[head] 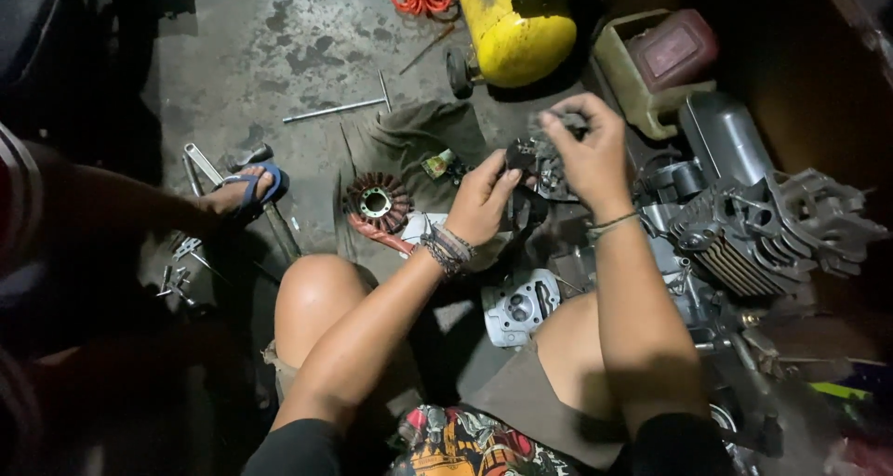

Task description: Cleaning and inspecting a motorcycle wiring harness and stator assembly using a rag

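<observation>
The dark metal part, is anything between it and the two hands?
No. Both hands already grip the dark metal part: the left hand from its left side, the right hand from above. Nothing visible lies between.

The light falls from above onto the middle of the concrete floor [279,48], brightening my forearms and knees. The left side and top right corner sink into near black. My arms throw soft shadows below. Everything looks slightly soft; edges bend and smear.

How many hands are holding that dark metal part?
2. The left hand pinches the dark metal part from its left side; the right hand grips it from above.
</observation>
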